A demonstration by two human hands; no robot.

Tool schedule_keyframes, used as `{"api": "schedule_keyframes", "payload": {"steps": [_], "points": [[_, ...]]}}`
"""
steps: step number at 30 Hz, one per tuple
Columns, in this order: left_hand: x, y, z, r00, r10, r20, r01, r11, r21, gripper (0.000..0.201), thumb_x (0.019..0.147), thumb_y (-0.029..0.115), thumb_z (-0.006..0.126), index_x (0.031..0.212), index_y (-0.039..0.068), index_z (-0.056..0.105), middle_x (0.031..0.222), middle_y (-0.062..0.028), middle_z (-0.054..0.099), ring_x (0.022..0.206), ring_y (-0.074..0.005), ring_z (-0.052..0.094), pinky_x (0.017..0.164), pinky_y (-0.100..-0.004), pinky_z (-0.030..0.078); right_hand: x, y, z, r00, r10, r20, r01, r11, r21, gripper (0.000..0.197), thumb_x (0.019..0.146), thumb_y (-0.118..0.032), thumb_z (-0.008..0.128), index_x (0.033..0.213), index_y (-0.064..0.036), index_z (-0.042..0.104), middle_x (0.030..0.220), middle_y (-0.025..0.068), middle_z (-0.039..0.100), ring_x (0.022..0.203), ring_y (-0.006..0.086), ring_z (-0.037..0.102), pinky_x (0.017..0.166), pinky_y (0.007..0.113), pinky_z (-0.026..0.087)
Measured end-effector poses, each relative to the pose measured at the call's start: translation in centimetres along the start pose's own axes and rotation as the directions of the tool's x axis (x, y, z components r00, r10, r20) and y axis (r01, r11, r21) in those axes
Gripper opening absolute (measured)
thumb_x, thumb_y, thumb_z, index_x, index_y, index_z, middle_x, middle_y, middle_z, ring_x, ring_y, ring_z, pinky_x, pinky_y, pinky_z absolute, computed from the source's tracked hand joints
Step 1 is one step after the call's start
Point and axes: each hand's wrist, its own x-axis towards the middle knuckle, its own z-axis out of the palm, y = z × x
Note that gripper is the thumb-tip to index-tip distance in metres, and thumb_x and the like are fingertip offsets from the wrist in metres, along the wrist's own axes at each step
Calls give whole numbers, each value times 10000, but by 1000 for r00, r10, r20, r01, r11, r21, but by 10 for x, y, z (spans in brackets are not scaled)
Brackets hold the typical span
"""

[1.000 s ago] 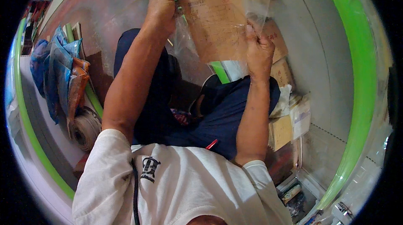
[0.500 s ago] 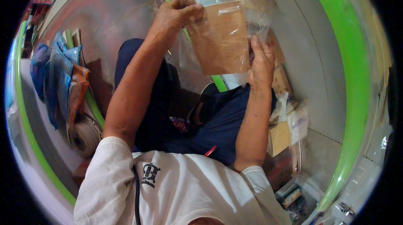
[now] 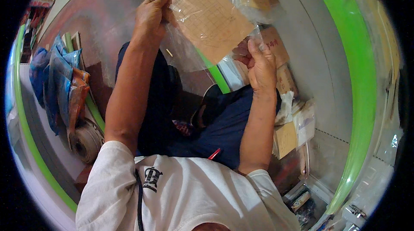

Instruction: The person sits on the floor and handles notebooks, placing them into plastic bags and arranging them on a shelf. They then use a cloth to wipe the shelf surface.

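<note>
A brown paper envelope (image 3: 211, 19) with a printed grid lies inside a clear plastic bag (image 3: 185, 52), held up over the floor beyond my knees. My left hand (image 3: 151, 13) is closed on the bag's left edge, near the envelope's upper left side. At the lower right, my right hand (image 3: 263, 62) pinches the bag close to the envelope's corner. Both are tilted, with the envelope's right end lower. Part of my left hand's fingertips is hidden behind the plastic.
More brown packets (image 3: 276, 45) in clear plastic lie beyond my right hand, beside a grey panel (image 3: 319, 50) with a green edge strip (image 3: 360, 101). To the left are blue and orange plastic bags (image 3: 60, 84) and a rolled strap (image 3: 86, 140). A red pen (image 3: 214, 154) shows at my lap.
The bag and envelope have turned clockwise, and a gridded face now shows. My left hand has moved left; my right hand has shifted slightly left and down.
</note>
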Motion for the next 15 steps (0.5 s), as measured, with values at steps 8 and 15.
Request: {"api": "schedule_keyframes", "payload": {"steps": [8,15], "points": [[-13,4,9,978,-118,169,57,944,326,234,838,156,590,1025,16,609,879,-46,620,758,-147,592,624,-280,484,13,4,-19,949,-175,-264,221,962,159,179,849,-132,608,1005,-44,591,923,39,619,820,148,594,681,277,496],[-29,14,26,972,-145,183,81,946,315,234,837,160,576,1023,23,615,932,-58,621,800,-157,598,674,-297,488,14,-4,-14,917,-279,-285,335,927,170,230,872,-121,561,1071,-6,577,1045,76,611,975,186,581,853,301,456]]}}
